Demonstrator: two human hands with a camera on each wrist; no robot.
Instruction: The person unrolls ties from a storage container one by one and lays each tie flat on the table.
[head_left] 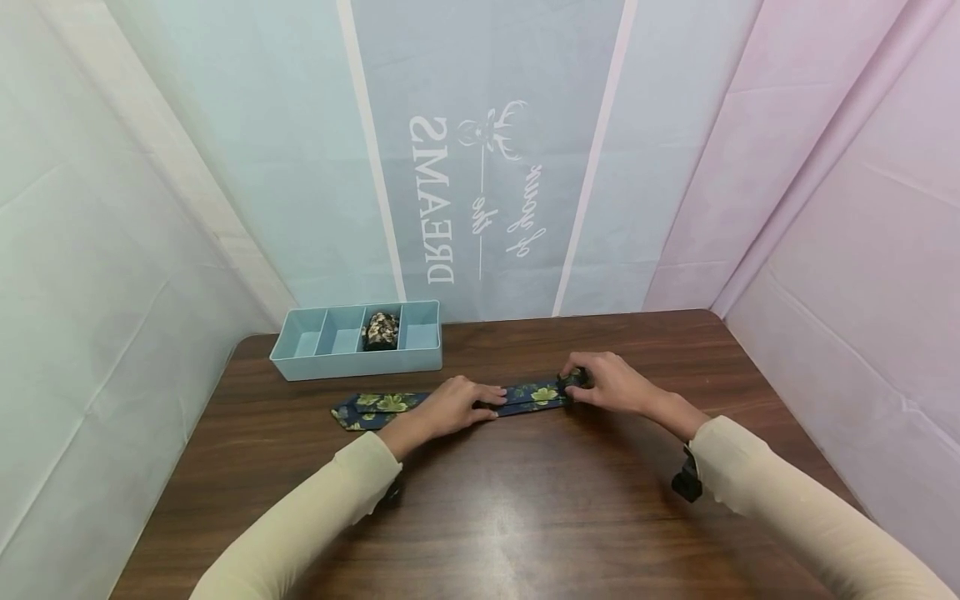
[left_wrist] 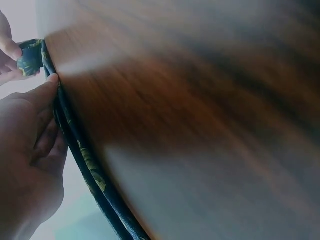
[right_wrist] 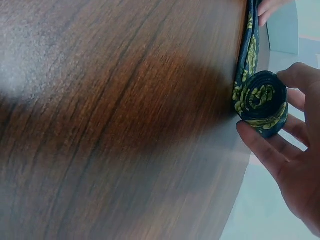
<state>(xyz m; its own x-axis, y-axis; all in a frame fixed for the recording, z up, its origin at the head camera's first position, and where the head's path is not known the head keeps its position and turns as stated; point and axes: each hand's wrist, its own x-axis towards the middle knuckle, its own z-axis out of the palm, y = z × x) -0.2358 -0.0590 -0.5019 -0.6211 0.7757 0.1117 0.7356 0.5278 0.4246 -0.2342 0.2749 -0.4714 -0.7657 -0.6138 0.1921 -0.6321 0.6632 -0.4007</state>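
A navy necktie [head_left: 390, 403] with yellow-green flowers lies lengthwise across the table, its pointed wide end at the left. Its right end is wound into a coil [right_wrist: 262, 102], whose spiral of layers faces the right wrist camera. My right hand [head_left: 617, 383] grips this coil between thumb and fingers. Further left, my left hand [head_left: 453, 404] rests over the flat stretch of the tie, fingers extended and fingertips on the fabric. In the left wrist view, the left hand [left_wrist: 30, 150] lies along the tie's edge.
A light blue tray [head_left: 360, 367] with several compartments stands at the back left of the brown wooden table [head_left: 487, 517]. One compartment holds a dark rolled item [head_left: 381, 332] with a pale floral pattern. Fabric curtains [head_left: 480, 50] border the table at the back and sides.
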